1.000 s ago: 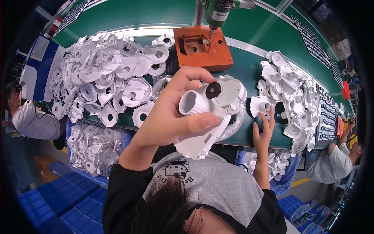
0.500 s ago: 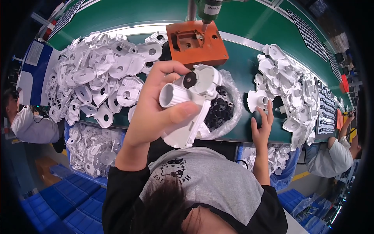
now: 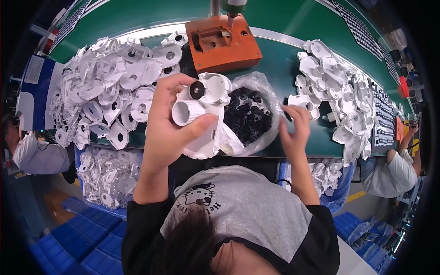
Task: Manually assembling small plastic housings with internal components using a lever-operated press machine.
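My left hand (image 3: 167,133) grips a white plastic housing (image 3: 204,119) with a round tube end, held up over the table's front edge. A small black round piece (image 3: 197,90) sits on the housing's top. My right hand (image 3: 293,130) hovers with fingers apart between a clear bag of black parts (image 3: 250,114) and a pile of white housings (image 3: 339,91); I see nothing in it. The bag lies just right of the held housing.
An orange fixture (image 3: 222,43) stands on the green table (image 3: 284,50) under a hanging driver tool (image 3: 231,9). A big heap of white parts (image 3: 105,87) fills the left. Bagged white parts (image 3: 105,178) and blue crates (image 3: 91,243) lie below. Other people sit at the left (image 3: 32,156) and the right (image 3: 389,169).
My right hand has lifted off the table edge and moved left toward the bag. My left hand still holds the white housing, now slightly lower and more to the left.
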A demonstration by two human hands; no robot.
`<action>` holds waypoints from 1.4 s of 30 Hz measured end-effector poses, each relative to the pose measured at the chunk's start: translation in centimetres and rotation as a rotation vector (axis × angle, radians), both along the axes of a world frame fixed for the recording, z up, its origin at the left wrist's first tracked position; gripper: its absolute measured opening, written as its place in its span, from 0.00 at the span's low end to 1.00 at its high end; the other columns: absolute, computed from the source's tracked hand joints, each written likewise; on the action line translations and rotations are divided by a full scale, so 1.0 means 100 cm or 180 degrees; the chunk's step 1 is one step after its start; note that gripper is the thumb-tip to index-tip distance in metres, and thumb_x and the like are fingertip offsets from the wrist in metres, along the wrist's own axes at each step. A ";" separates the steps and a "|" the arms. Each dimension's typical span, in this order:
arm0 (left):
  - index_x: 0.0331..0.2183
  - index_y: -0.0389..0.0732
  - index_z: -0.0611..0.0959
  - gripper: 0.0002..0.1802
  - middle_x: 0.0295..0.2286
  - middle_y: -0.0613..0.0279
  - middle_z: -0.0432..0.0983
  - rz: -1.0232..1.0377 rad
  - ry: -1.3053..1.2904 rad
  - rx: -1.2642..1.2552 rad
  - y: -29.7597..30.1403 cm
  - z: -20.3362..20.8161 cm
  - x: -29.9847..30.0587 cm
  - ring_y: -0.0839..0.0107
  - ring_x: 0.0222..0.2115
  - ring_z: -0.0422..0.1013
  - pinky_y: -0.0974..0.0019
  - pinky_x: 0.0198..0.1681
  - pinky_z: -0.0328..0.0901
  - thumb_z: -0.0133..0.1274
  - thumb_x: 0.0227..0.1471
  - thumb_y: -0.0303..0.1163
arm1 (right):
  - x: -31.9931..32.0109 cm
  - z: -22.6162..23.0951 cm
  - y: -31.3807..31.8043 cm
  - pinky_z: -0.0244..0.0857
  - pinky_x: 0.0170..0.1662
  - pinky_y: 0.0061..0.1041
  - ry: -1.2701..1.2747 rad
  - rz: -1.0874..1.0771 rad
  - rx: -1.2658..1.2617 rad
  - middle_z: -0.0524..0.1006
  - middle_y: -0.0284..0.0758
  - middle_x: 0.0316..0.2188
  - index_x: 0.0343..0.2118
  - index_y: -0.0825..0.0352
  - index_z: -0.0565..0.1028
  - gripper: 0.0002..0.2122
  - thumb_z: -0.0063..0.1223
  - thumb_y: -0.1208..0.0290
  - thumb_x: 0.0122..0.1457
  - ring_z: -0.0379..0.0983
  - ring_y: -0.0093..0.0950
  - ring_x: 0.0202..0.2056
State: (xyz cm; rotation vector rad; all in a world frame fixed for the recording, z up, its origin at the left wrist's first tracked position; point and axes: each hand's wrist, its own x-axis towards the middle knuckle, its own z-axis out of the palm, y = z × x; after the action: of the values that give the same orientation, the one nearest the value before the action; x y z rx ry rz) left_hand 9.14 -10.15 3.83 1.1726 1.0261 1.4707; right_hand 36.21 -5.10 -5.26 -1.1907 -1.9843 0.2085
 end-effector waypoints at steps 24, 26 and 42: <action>0.46 0.39 0.64 0.29 0.32 0.61 0.71 -0.0447 -0.1283 -0.0533 -0.040 0.004 0.012 0.82 0.29 0.68 0.80 0.28 0.61 0.58 0.42 0.25 | -0.046 0.046 -0.004 0.63 0.44 0.19 0.2323 0.1361 -0.1946 0.73 0.36 0.37 0.39 0.75 0.71 0.08 0.47 0.81 0.56 0.71 0.23 0.38; 0.47 0.36 0.63 0.34 0.33 0.58 0.71 -0.0484 -0.1172 -0.0696 -0.041 0.005 0.011 0.79 0.30 0.68 0.79 0.30 0.62 0.61 0.39 0.33 | -0.051 0.057 -0.013 0.64 0.44 0.20 0.2457 0.1530 -0.1855 0.73 0.38 0.37 0.38 0.75 0.71 0.08 0.48 0.82 0.55 0.72 0.24 0.38; 0.46 0.34 0.62 0.39 0.37 0.53 0.69 -0.0572 0.0000 -0.0429 -0.042 0.001 0.009 0.71 0.37 0.67 0.71 0.41 0.62 0.62 0.30 0.32 | -0.064 0.080 -0.032 0.65 0.34 0.26 0.2004 0.2065 -0.0632 0.76 0.44 0.27 0.31 0.79 0.73 0.09 0.56 0.87 0.44 0.73 0.33 0.30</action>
State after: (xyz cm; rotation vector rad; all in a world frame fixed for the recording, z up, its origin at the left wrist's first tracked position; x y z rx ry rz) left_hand 10.05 -14.36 3.97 1.1372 0.9776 1.2423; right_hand 29.78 -8.33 2.75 -0.4518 -1.7229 0.9961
